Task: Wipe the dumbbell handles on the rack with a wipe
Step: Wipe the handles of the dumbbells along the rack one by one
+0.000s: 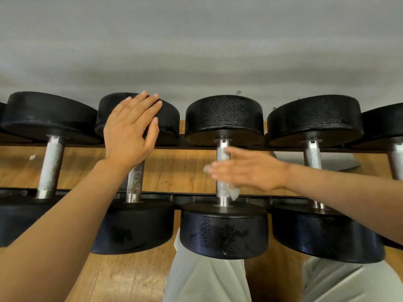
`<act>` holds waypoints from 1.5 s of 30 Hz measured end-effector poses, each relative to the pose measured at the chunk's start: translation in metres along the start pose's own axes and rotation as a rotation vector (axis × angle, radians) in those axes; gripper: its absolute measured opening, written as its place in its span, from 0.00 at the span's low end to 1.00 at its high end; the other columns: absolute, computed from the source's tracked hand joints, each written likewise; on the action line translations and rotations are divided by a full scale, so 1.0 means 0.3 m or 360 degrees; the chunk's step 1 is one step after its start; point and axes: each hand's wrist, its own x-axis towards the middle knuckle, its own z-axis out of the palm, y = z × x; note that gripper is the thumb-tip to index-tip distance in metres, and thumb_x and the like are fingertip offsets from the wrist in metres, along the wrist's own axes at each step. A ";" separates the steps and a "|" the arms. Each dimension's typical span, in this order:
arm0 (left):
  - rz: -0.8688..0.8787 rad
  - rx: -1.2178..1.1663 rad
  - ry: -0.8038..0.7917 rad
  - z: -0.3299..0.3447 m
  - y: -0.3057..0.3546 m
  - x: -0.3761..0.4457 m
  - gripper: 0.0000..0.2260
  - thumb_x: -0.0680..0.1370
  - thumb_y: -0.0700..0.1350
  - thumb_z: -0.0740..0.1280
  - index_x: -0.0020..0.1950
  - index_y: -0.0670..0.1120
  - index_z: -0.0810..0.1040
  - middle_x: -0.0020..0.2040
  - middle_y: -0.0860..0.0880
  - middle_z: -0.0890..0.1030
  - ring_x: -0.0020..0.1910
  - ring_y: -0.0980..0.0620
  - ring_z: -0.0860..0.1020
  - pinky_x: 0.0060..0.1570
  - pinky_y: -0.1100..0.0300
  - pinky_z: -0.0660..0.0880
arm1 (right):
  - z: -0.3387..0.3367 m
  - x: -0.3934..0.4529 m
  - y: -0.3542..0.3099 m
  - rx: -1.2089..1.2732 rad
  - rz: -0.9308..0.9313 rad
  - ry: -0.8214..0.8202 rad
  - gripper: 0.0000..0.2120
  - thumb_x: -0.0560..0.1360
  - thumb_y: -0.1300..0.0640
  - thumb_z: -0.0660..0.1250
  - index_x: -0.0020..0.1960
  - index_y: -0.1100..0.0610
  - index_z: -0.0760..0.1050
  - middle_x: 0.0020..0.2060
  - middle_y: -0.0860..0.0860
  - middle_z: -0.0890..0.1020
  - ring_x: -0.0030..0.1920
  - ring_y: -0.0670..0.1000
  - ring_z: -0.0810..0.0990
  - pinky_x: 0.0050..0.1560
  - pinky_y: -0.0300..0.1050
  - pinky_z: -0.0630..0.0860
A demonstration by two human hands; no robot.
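Now the left hand (130, 129) lies flat with straight fingers on the far black head of the second dumbbell (139, 118); it grasps nothing, it only rests on the rubber. The handle of this dumbbell (135, 182) shows below the wrist and looks a little rusty. The right hand (246, 168) comes in from the right side and is at the handle of the third dumbbell (222, 155). Its fingers are stretched out toward the left and they are blurred. A pale wipe (234, 190) shows under the palm, and one more small piece of it shows at the fingertips. The wipe lies between the hand and the metal handle, but I cannot tell if the thumb pinches it or if the flat hand only presses it.

The dumbbells lie in a row on a black rack (192, 194), each one across two rails, with the silver handles between the rails. More dumbbells are at the left (51, 164) and at the right (313, 158). Under the rack is a wooden floor (122, 277), and the light trousers (207, 280) of the person show at the bottom. Behind the rack is a grey wall (196, 40).
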 end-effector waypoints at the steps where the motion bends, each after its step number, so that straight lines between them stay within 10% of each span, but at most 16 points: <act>1: -0.0004 -0.0003 0.0000 0.000 0.001 0.000 0.15 0.83 0.43 0.60 0.67 0.41 0.78 0.67 0.45 0.78 0.71 0.47 0.72 0.71 0.47 0.67 | -0.012 0.000 0.029 -0.0046 0.0113 0.0089 0.22 0.80 0.63 0.61 0.73 0.59 0.66 0.73 0.55 0.68 0.74 0.53 0.65 0.75 0.54 0.59; 7: -0.0008 -0.0026 -0.0005 -0.004 0.004 -0.002 0.15 0.83 0.42 0.60 0.67 0.41 0.78 0.67 0.45 0.77 0.71 0.47 0.72 0.71 0.47 0.67 | 0.041 -0.006 -0.030 -0.0059 0.0496 0.0220 0.29 0.77 0.67 0.67 0.75 0.62 0.61 0.74 0.57 0.64 0.75 0.55 0.62 0.77 0.51 0.54; 16: 0.0038 -0.0007 -0.0019 0.000 -0.007 -0.003 0.15 0.83 0.43 0.60 0.67 0.41 0.78 0.67 0.44 0.78 0.71 0.46 0.72 0.70 0.46 0.67 | 0.022 0.003 -0.070 0.0030 -0.0281 -0.0213 0.23 0.80 0.66 0.59 0.75 0.61 0.65 0.75 0.55 0.65 0.76 0.53 0.60 0.75 0.59 0.58; 29: -0.0105 -0.0005 -0.0490 -0.066 0.016 0.016 0.19 0.84 0.46 0.55 0.73 0.41 0.71 0.74 0.43 0.71 0.76 0.47 0.64 0.76 0.47 0.57 | -0.032 0.069 -0.171 0.0285 0.1239 0.0046 0.43 0.61 0.79 0.70 0.74 0.64 0.63 0.74 0.58 0.65 0.74 0.54 0.61 0.77 0.42 0.47; 37: -0.0131 0.0059 -0.0933 -0.120 0.017 0.048 0.23 0.85 0.49 0.48 0.77 0.41 0.63 0.78 0.44 0.63 0.79 0.47 0.57 0.78 0.51 0.47 | -0.077 0.330 -0.338 0.1188 0.2288 -0.0092 0.38 0.84 0.61 0.53 0.68 0.57 0.20 0.66 0.50 0.18 0.70 0.54 0.23 0.74 0.47 0.34; 45: -0.0109 0.0049 -0.1131 -0.149 0.016 0.066 0.24 0.85 0.49 0.48 0.79 0.40 0.59 0.79 0.43 0.60 0.80 0.47 0.52 0.78 0.53 0.42 | -0.102 0.427 -0.353 0.1607 0.3073 0.0261 0.36 0.83 0.54 0.54 0.77 0.62 0.32 0.76 0.55 0.31 0.77 0.54 0.34 0.77 0.45 0.39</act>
